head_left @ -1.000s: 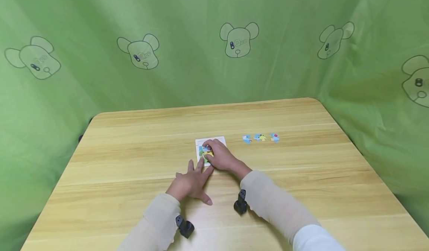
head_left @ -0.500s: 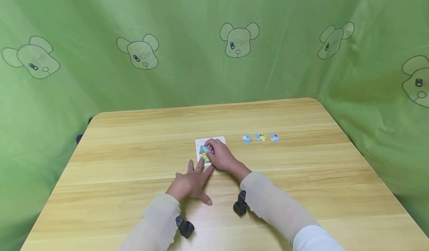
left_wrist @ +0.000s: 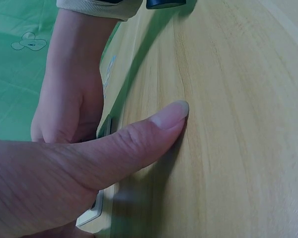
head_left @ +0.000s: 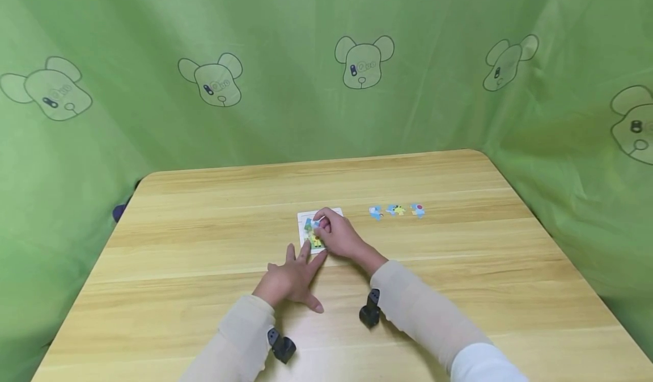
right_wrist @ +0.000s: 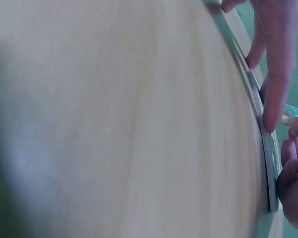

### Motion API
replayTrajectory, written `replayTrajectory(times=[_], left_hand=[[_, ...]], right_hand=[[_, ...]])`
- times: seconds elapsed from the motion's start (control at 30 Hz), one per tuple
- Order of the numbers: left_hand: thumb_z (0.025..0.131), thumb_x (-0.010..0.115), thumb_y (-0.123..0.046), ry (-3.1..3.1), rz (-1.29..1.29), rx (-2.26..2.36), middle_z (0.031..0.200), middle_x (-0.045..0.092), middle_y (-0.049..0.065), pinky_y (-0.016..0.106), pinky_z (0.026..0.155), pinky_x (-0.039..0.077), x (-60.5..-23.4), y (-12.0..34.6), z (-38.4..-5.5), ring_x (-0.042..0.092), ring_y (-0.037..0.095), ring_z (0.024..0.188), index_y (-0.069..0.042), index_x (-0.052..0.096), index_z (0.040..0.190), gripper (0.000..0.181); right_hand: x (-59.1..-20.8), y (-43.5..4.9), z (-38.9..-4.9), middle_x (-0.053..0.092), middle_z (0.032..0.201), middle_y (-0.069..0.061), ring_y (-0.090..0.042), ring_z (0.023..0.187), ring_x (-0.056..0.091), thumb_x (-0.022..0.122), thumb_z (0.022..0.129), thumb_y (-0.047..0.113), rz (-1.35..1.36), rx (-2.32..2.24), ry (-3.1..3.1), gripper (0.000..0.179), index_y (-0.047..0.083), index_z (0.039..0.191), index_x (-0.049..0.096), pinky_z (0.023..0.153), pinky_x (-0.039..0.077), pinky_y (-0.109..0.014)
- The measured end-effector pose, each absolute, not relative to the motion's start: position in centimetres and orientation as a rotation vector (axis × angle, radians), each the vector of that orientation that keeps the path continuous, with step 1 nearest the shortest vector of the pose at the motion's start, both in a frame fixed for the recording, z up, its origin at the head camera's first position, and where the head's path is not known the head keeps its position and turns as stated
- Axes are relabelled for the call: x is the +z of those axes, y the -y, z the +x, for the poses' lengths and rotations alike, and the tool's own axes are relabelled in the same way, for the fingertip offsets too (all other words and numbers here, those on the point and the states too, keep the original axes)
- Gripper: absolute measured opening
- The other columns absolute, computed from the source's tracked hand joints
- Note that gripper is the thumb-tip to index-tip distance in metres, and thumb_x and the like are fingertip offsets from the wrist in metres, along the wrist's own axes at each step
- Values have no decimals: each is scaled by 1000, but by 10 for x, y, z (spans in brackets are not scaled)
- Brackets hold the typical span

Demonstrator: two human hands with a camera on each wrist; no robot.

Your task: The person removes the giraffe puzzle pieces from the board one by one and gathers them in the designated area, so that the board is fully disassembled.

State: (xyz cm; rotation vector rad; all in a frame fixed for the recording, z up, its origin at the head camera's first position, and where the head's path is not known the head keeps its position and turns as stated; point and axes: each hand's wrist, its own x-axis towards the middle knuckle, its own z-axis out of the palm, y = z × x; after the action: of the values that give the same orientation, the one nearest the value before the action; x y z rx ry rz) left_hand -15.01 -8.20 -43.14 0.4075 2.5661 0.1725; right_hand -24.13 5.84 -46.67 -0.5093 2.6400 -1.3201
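A small white puzzle frame (head_left: 334, 211) lies on the table, partly covered by both hands. Colourful jigsaw pieces show inside it, with a yellow figure on green. My right hand (head_left: 340, 236) is over the frame and pinches a blue-and-green jigsaw piece (head_left: 308, 224) between thumb and index finger. That piece (right_wrist: 289, 110) appears raised at the fingertips in the right wrist view. With fingers spread, my left hand (head_left: 293, 280) touches the frame's near edge. Its thumb (left_wrist: 139, 136) is stretched out over the wood in the left wrist view.
To the right of the frame, three loose jigsaw pieces lie in a row: a blue one (head_left: 376, 212), a blue-and-yellow one (head_left: 396, 209) and one with a red spot (head_left: 418, 209). The wooden table (head_left: 204, 212) ends at a green curtain (head_left: 285, 110).
My right hand has shifted slightly up and to the right, and the piece at its fingertips has come up from the frame. My left hand stays in place.
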Motion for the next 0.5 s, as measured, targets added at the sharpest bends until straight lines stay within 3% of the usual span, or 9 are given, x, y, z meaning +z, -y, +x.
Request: replayTrajectory(times=[0.5], left_hand=[[61,77,-61,-2569,411,197,159,3,11,78,90,28,-431,83,-149,6,46,142,-32,16,152,114]], right_hand=[[-467,-74,-244,58,83,-2,-15,74,53,57,92,14,-459,-1278,-2669,18,11,110,61,67,48,-27]])
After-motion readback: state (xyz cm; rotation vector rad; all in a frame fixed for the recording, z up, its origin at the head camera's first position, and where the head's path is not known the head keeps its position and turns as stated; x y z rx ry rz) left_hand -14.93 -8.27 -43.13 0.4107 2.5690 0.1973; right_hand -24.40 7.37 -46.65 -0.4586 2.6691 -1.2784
